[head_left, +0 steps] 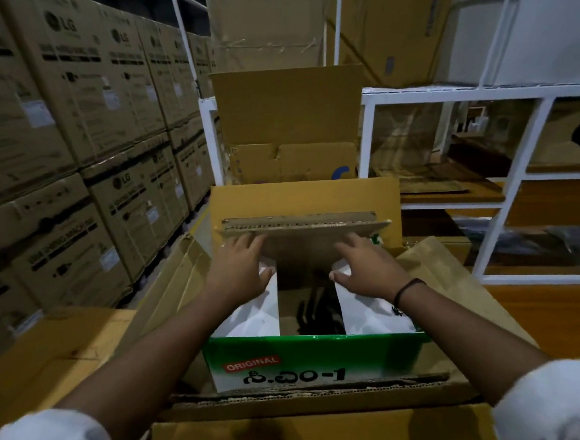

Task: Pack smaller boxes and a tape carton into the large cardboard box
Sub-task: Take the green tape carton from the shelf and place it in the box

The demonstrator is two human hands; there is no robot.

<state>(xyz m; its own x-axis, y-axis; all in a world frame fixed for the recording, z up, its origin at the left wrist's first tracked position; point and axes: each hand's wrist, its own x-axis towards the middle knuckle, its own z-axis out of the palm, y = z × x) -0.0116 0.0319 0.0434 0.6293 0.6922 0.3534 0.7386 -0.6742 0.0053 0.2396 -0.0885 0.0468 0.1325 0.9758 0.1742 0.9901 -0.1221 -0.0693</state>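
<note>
Stacks of printed cartons [68,115] wall off the left side, well apart from the work. Next to them the left flap [170,290] of the large cardboard box [297,435] is splayed outward, I judge to keep the mouth wide for loading.

The left hand [240,268] reaches in with its fingers spread and laid flat against the far flap [303,239] of the green-and-white carton [312,359], the thumb resting on the white left side flap [254,311]. It presses; it pinches nothing.

That carton stands upright inside the large box, against its near wall, with its top not yet closed. Something dark shows between the side flaps, but I cannot make out what. Nor can I tell whether this is the tape carton or one of the smaller boxes.

The right hand [364,269], with a dark band [408,289] at the wrist, mirrors the left: fingers straight on the far flap, thumb at the corner of the white right side flap [367,310]. With both hands placed evenly, I read this as drawing the far flap down over the side flaps so the carton packs flat.

A white rack [505,170] holding more cardboard stands on the right.
</note>
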